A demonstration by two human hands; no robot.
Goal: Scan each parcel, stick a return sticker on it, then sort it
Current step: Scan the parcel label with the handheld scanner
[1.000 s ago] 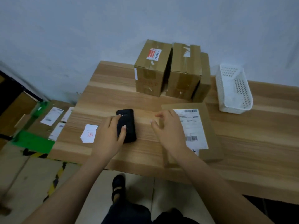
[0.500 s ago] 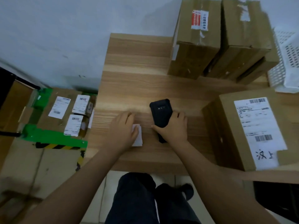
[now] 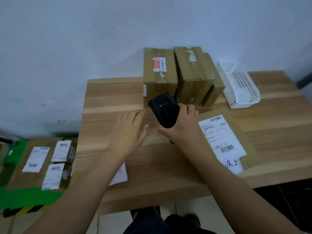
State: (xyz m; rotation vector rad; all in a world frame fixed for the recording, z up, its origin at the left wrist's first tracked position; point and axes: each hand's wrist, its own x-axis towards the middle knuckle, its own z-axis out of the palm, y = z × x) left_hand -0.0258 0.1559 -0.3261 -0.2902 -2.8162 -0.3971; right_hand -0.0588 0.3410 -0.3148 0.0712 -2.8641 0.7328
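Observation:
My right hand (image 3: 181, 126) grips the black handheld scanner (image 3: 164, 109) and holds it raised over the middle of the wooden table (image 3: 114, 98). My left hand (image 3: 129, 134) hovers beside it on the left with fingers spread, holding nothing. A flat brown parcel (image 3: 243, 132) with a white shipping label (image 3: 221, 137) lies on the table to the right of the scanner. A small stack of white return stickers (image 3: 120, 174) lies near the front edge, partly hidden under my left forearm.
Two upright cardboard boxes (image 3: 159, 71) (image 3: 194, 73) stand against the wall behind the scanner. A white perforated basket (image 3: 238, 85) sits to their right. On the floor at left, labelled parcels (image 3: 45, 162) lie on a green cart (image 3: 25, 198).
My right hand has lifted the scanner off the table and tilted it up. My left hand has left the sticker stack and moved up beside the scanner. The view shifted left.

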